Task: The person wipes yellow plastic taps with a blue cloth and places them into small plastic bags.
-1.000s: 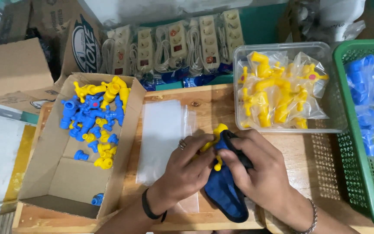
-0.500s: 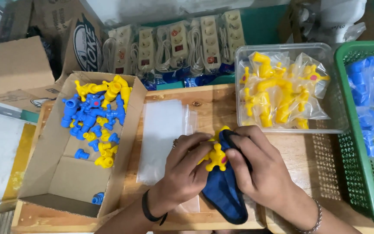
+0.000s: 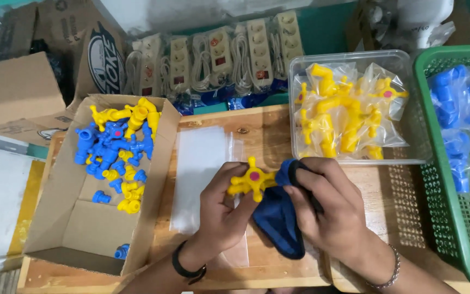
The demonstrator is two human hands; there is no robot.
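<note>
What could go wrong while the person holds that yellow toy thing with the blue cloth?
1. The yellow tap is pinched only by the left hand fingertips, so it might slip and drop onto the wooden table.
2. The blue cloth hangs loosely from the right hand and could snag on the tap's prongs.
3. The clear plastic bags lie right under both hands, so a careless move might push them off their pile.
</note>
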